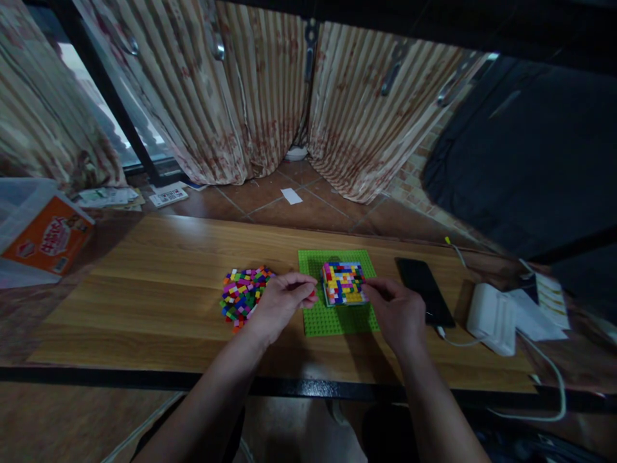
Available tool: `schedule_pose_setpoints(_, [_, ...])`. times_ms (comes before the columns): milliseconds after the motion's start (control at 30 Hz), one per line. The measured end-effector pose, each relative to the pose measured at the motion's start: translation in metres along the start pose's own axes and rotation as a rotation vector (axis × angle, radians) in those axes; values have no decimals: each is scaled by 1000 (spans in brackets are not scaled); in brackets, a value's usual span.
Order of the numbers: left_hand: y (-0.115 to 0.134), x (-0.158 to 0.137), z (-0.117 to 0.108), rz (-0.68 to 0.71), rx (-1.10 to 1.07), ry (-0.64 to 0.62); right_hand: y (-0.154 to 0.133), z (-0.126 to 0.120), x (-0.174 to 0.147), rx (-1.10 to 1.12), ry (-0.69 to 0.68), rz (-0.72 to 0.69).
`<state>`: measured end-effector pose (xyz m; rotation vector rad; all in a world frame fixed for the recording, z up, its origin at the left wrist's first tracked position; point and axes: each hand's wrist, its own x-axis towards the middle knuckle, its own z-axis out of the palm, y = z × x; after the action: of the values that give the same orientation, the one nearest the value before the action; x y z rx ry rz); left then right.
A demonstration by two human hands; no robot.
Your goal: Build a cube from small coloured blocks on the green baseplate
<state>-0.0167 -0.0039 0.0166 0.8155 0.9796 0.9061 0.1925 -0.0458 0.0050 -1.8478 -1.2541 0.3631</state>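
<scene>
A block structure point(344, 283) built of many-coloured toy bricks stands on a green studded baseplate point(337, 323). My left hand point(284, 297) is just left of it, over the baseplate's left edge, thumb and fingers pinched on a small red brick point(312, 298) that is mostly covered. At the structure's right side, the fingertips of my right hand point(396, 308) are pinched together against its edge; what they grip, if anything, is hidden. Behind my left hand lies a pile of loose coloured bricks point(240, 292), partly covered by that hand.
A black tablet or phone point(424, 289) with a cable lies right of the baseplate on the wooden table point(144, 289). Farther right are a white device point(491, 318) and papers point(535, 315). A clear plastic bin point(29, 212) with an orange label stands at left.
</scene>
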Motion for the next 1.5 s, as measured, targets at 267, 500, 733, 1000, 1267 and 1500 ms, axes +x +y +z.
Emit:
schedule_pose_setpoints(267, [0,0,-1,6,24,-6,3,5,3,78,20,42])
schedule_pose_setpoints(500, [0,0,0,13,30,-6,4,3,6,210,23,98])
schedule_pose_setpoints(733, [-2,0,0,27,32,-6,9,7,7,315,14,153])
schedule_pose_setpoints(1000, [-1,-1,2,17,71,-8,4,9,12,556,24,358])
schedule_pose_setpoints(1267, [-6,-1,3,18,87,-43,7,11,13,611,-11,440])
schedule_pose_setpoints(1500, [-7,-1,4,31,112,-72,7,9,13,628,-11,448])
